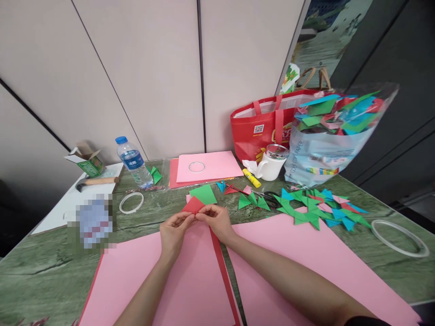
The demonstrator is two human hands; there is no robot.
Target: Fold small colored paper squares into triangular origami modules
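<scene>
Between my two hands is a small piece of red paper [193, 204], its upper corner pointing away from me. The fingers of my left hand [176, 228] pinch its lower left edge. Pinching it from the right, my right hand [217, 222] has its fingertips almost against those of the left. Part of the red paper is hidden by the fingers. Just beyond it lies a green paper square [203, 194]. Both hands are above a large pink sheet [163, 280], which rests on a red one.
Folded paper shapes [306, 206], scissors [270, 198] and a glue stick [251, 178] lie right of centre. Behind stand a white mug [271, 165], a red bag [248, 122] and a clear bag of paper [322, 154]. Leftward are a bottle [134, 163], tape roll [132, 203] and hammer [98, 181].
</scene>
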